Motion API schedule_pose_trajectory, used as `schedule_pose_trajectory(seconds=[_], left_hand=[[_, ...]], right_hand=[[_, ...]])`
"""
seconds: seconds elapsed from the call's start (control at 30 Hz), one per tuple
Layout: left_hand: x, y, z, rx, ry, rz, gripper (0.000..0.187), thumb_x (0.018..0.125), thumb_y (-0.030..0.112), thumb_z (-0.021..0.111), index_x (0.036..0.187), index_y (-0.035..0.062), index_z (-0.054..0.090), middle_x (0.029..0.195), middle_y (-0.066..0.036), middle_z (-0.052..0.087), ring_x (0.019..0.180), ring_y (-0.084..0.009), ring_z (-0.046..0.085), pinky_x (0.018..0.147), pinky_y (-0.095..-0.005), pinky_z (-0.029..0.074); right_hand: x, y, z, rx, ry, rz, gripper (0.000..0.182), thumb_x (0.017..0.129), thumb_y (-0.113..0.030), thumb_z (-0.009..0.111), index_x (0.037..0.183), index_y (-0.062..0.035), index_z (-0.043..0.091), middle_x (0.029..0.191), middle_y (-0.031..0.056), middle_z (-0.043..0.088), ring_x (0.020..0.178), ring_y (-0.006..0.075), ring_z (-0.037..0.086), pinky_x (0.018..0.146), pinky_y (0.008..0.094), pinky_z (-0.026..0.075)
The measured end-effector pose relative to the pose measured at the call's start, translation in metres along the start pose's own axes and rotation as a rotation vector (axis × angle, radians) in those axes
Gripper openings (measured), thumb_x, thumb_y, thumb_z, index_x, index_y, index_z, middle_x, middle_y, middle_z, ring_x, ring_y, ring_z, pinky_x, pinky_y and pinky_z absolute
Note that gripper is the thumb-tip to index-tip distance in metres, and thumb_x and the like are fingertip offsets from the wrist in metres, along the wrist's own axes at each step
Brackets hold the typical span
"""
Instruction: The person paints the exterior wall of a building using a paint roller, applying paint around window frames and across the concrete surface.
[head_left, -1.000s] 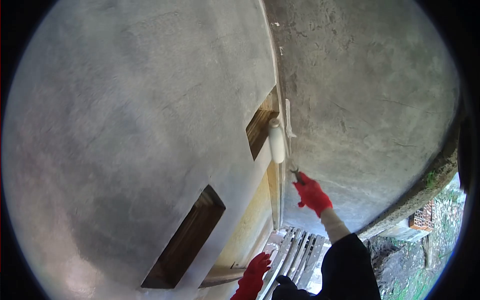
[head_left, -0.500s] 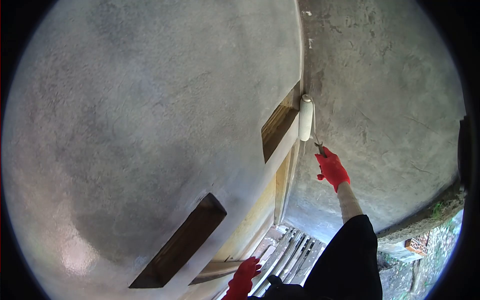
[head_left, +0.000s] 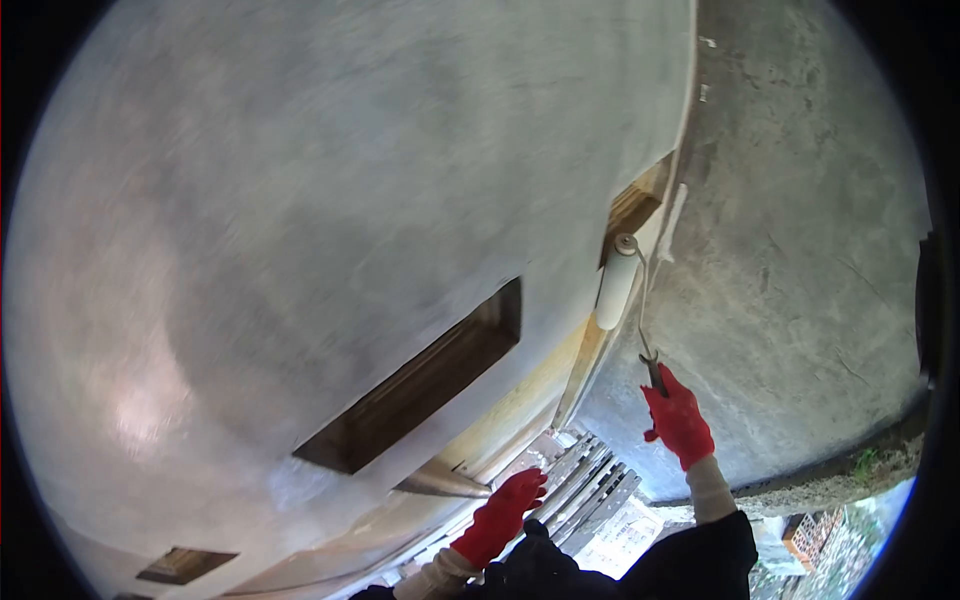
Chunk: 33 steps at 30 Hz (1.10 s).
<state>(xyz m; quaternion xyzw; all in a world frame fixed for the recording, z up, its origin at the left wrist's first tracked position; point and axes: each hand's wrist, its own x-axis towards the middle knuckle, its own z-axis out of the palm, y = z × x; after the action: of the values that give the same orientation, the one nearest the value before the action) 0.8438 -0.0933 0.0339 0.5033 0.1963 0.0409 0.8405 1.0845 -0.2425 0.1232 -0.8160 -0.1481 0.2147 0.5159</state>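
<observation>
A red glove covers my right hand, which is closed around the dark handle of a paint roller. The roller's pale sleeve is up by the small recessed opening, in front of the wall's edge; whether it touches cannot be made out. A whitish wet-looking streak marks the right-hand wall beside it. My left hand, also red-gloved, is lower down, empty, its fingers stretched out and slightly apart.
A large grey plastered surface fills the left, with a long dark recess cut into it. Another grey wall stands to the right. Wooden slats lie below, and hollow bricks sit at lower right.
The view has swung, shifting the walls. The roller has come off the right wall, leaving a white streak, and moved left toward the small opening. My left hand has risen further into view.
</observation>
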Motion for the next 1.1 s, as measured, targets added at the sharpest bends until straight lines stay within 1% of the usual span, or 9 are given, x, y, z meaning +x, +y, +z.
schedule_pose_trajectory(seconds=[0.27, 0.37, 0.47, 0.53, 0.67, 0.73, 0.8, 0.87, 1.1], left_hand=[[-0.017, -0.010, -0.022, -0.075, 0.005, -0.073, 0.040, 0.095, 0.029, 0.046, 0.127, 0.0054, 0.042, 0.126, -0.009, 0.049, 0.110, -0.0188, 0.050, 0.095, -0.0332, 0.040], [-0.031, -0.004, -0.025, -0.124, -0.034, -0.081, 0.043, 0.095, 0.031, 0.046, 0.129, 0.0059, 0.040, 0.126, -0.009, 0.048, 0.111, -0.0193, 0.050, 0.095, -0.0332, 0.040], [-0.047, 0.002, -0.031, -0.117, -0.010, -0.108, 0.045, 0.096, 0.033, 0.044, 0.131, 0.0061, 0.039, 0.127, -0.009, 0.048, 0.111, -0.0194, 0.050, 0.095, -0.0330, 0.040], [-0.058, 0.001, -0.037, -0.125, 0.017, -0.123, 0.046, 0.096, 0.035, 0.042, 0.133, 0.0062, 0.037, 0.128, -0.009, 0.047, 0.112, -0.0194, 0.049, 0.095, -0.0328, 0.040], [-0.091, 0.002, -0.055, -0.186, 0.008, -0.069, 0.047, 0.097, 0.036, 0.039, 0.133, 0.0057, 0.036, 0.129, -0.010, 0.047, 0.112, -0.0195, 0.049, 0.095, -0.0331, 0.040], [-0.110, 0.004, -0.063, -0.233, 0.010, -0.021, 0.047, 0.097, 0.036, 0.038, 0.133, 0.0053, 0.036, 0.128, -0.010, 0.047, 0.112, -0.0199, 0.049, 0.095, -0.0334, 0.041], [-0.129, 0.004, -0.070, -0.226, 0.030, 0.033, 0.047, 0.098, 0.036, 0.034, 0.132, 0.0042, 0.037, 0.127, -0.011, 0.048, 0.111, -0.0206, 0.051, 0.093, -0.0338, 0.042], [-0.144, -0.009, -0.079, -0.259, 0.084, 0.066, 0.046, 0.098, 0.034, 0.032, 0.131, 0.0031, 0.038, 0.126, -0.012, 0.049, 0.110, -0.0213, 0.052, 0.092, -0.0346, 0.043], [-0.212, -0.014, -0.112, -0.361, 0.272, 0.277, 0.042, 0.099, 0.031, 0.031, 0.128, 0.0023, 0.041, 0.119, -0.013, 0.055, 0.107, -0.0228, 0.055, 0.090, -0.0354, 0.045]], right_hand=[[-0.102, -0.003, 0.054, 0.016, -0.164, 0.104, 0.048, 0.087, -0.016, 0.054, 0.133, -0.0133, 0.042, 0.062, 0.0019, 0.045, 0.051, 0.0106, 0.048, 0.041, 0.0300, 0.051], [-0.134, -0.005, 0.071, 0.017, -0.254, 0.097, 0.051, 0.086, -0.013, 0.056, 0.133, -0.0030, 0.037, 0.071, 0.0038, 0.050, 0.052, 0.0096, 0.053, 0.041, 0.0272, 0.050], [-0.159, 0.009, 0.088, -0.093, -0.362, 0.010, 0.048, 0.086, -0.014, 0.059, 0.128, 0.0003, 0.041, 0.099, 0.0176, 0.060, 0.059, 0.0187, 0.065, 0.043, 0.0288, 0.053], [-0.173, 0.020, 0.097, -0.193, -0.459, -0.127, 0.049, 0.085, -0.010, 0.058, 0.130, -0.0040, 0.041, 0.085, 0.0124, 0.060, 0.056, 0.0171, 0.063, 0.042, 0.0289, 0.053], [-0.206, 0.005, 0.124, -0.169, -0.553, 0.085, 0.023, 0.082, -0.009, 0.062, 0.101, 0.0034, 0.061, 0.127, 0.0300, 0.042, 0.062, 0.0285, 0.066, 0.046, 0.0306, 0.056], [-0.219, 0.001, 0.135, -0.362, -0.709, -0.166, 0.030, 0.083, -0.010, 0.062, 0.110, 0.0012, 0.057, 0.123, 0.0282, 0.046, 0.061, 0.0254, 0.067, 0.049, 0.0312, 0.056], [-0.234, -0.015, 0.155, -0.262, -0.718, 0.116, 0.053, 0.082, -0.014, 0.063, 0.130, -0.0048, 0.043, 0.088, 0.0212, 0.064, 0.069, 0.0173, 0.067, 0.053, 0.0308, 0.054], [-0.247, -0.016, 0.171, -0.330, -0.724, -0.100, 0.055, 0.081, -0.016, 0.065, 0.131, -0.0069, 0.043, 0.082, 0.0174, 0.065, 0.067, 0.0167, 0.067, 0.055, 0.0307, 0.053], [-0.263, 0.005, 0.227, -0.381, -0.938, -0.202, 0.059, 0.081, -0.018, 0.066, 0.134, -0.0097, 0.040, 0.082, 0.0114, 0.066, 0.058, 0.0135, 0.063, 0.054, 0.0293, 0.051]])
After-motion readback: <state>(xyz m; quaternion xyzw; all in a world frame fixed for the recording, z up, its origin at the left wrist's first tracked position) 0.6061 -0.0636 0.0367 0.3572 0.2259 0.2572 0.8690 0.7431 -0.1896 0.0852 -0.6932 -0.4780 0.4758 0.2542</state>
